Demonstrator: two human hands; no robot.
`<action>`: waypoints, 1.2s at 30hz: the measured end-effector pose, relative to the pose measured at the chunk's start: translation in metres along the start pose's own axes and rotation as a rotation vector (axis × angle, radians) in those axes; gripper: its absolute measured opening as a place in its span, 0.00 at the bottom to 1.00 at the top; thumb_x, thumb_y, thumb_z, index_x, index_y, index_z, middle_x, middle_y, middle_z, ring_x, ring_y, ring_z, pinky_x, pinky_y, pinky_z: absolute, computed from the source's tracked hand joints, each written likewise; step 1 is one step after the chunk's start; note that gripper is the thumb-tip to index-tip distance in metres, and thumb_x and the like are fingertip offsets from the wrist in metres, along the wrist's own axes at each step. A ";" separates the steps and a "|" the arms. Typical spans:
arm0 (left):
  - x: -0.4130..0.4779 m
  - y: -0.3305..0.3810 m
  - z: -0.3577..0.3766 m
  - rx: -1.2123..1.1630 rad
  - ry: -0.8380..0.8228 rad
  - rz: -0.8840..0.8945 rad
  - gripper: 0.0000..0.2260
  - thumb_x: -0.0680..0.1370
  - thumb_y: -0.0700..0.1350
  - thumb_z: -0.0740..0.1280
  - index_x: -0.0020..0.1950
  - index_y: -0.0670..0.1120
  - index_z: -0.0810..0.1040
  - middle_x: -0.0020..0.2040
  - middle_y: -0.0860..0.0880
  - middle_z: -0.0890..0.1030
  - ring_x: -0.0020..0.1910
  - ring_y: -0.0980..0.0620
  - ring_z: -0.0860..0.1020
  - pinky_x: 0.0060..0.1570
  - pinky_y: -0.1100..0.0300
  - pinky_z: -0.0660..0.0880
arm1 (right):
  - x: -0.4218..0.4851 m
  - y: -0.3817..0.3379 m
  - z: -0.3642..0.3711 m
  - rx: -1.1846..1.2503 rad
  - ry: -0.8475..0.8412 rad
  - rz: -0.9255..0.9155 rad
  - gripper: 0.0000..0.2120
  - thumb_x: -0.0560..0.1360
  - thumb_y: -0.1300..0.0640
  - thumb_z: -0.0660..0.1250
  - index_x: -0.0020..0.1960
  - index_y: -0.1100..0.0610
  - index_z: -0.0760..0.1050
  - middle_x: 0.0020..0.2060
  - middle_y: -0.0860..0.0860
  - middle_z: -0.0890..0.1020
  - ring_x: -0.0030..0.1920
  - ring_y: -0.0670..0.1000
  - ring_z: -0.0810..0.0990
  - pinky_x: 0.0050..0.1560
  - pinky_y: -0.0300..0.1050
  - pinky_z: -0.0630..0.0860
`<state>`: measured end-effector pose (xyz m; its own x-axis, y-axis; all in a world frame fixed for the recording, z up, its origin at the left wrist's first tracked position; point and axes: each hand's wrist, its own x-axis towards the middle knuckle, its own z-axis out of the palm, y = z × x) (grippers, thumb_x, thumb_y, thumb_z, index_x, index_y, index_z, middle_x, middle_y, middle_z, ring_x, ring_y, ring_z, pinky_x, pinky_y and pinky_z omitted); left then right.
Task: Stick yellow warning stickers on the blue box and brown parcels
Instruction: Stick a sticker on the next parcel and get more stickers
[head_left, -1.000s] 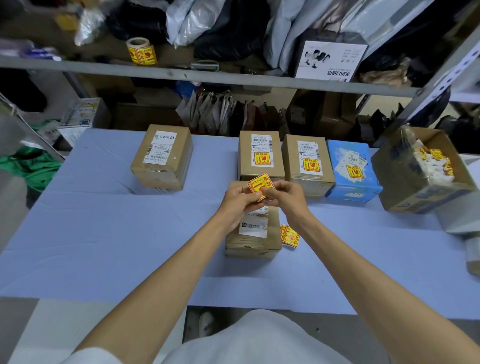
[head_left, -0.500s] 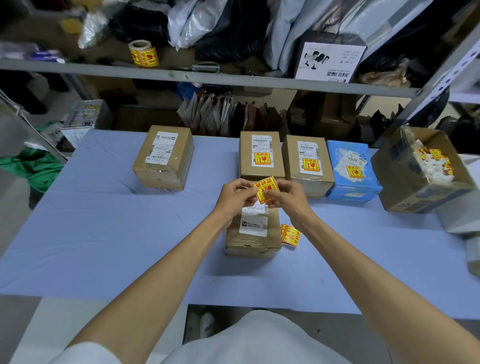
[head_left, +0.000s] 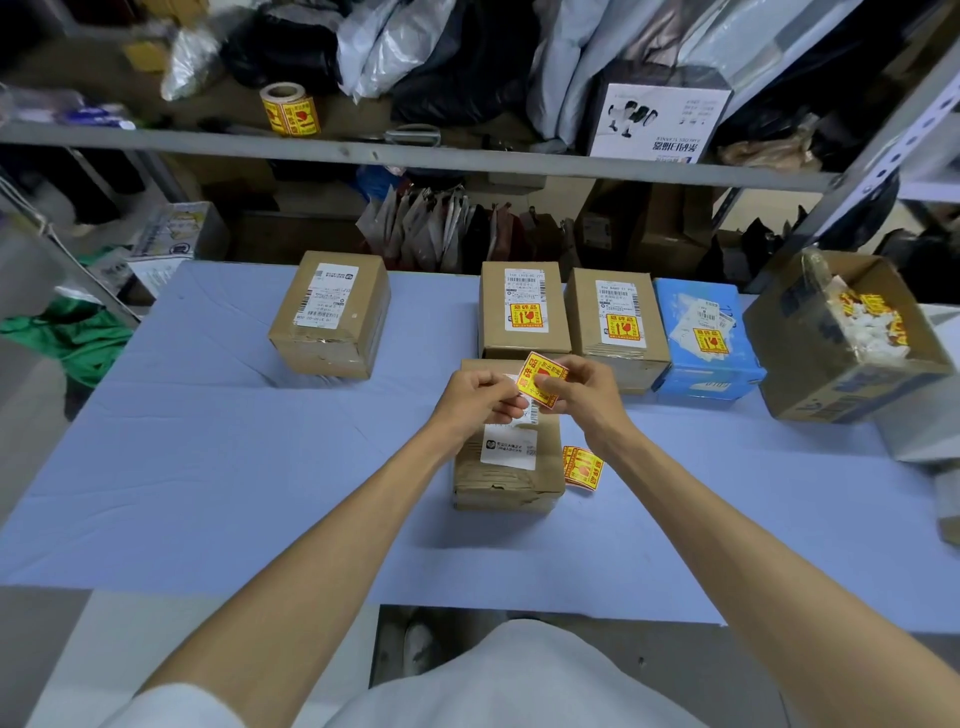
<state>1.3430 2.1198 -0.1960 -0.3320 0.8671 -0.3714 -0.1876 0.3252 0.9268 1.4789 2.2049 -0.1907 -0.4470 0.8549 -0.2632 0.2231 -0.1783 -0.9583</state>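
Note:
Both hands hold one yellow warning sticker (head_left: 540, 382) above the near brown parcel (head_left: 506, 467). My left hand (head_left: 475, 397) pinches its lower left edge and my right hand (head_left: 582, 389) pinches its right side. Behind them stand two brown parcels (head_left: 522, 312) (head_left: 615, 322) and the blue box (head_left: 701, 338), each bearing a yellow sticker. A fourth brown parcel (head_left: 332, 312) at the back left shows only a white label. Loose yellow stickers (head_left: 582, 467) lie on the table right of the near parcel.
An open cardboard box (head_left: 841, 343) with sticker scraps sits at the right edge of the blue table (head_left: 208, 467). A sticker roll (head_left: 288, 109) stands on the shelf behind, among bags and boxes.
The sticker has shifted slightly between my fingers and now tilts more to the right; my hands stay over the near parcel.

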 end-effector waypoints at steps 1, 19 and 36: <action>0.000 0.000 -0.001 0.005 -0.002 -0.007 0.06 0.77 0.41 0.66 0.47 0.39 0.81 0.37 0.47 0.85 0.33 0.56 0.82 0.34 0.67 0.78 | 0.000 0.000 0.000 -0.005 0.003 0.001 0.08 0.74 0.65 0.70 0.53 0.65 0.77 0.41 0.54 0.82 0.41 0.50 0.82 0.34 0.38 0.79; 0.000 0.002 0.003 0.014 -0.019 -0.003 0.06 0.78 0.39 0.66 0.45 0.40 0.82 0.36 0.47 0.85 0.32 0.57 0.82 0.32 0.68 0.76 | 0.000 0.004 -0.002 -0.234 0.036 -0.158 0.09 0.70 0.61 0.74 0.50 0.57 0.81 0.46 0.50 0.82 0.48 0.48 0.79 0.49 0.41 0.76; 0.007 0.006 0.003 0.067 -0.013 0.084 0.06 0.79 0.39 0.65 0.50 0.40 0.81 0.41 0.44 0.84 0.36 0.56 0.83 0.39 0.67 0.79 | 0.002 -0.003 0.001 -0.204 -0.091 -0.189 0.07 0.75 0.65 0.67 0.51 0.62 0.82 0.42 0.53 0.85 0.41 0.42 0.81 0.41 0.30 0.74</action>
<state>1.3426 2.1293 -0.1930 -0.3317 0.8972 -0.2917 -0.0968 0.2752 0.9565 1.4770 2.2067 -0.1886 -0.5709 0.8149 -0.1000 0.2938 0.0890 -0.9517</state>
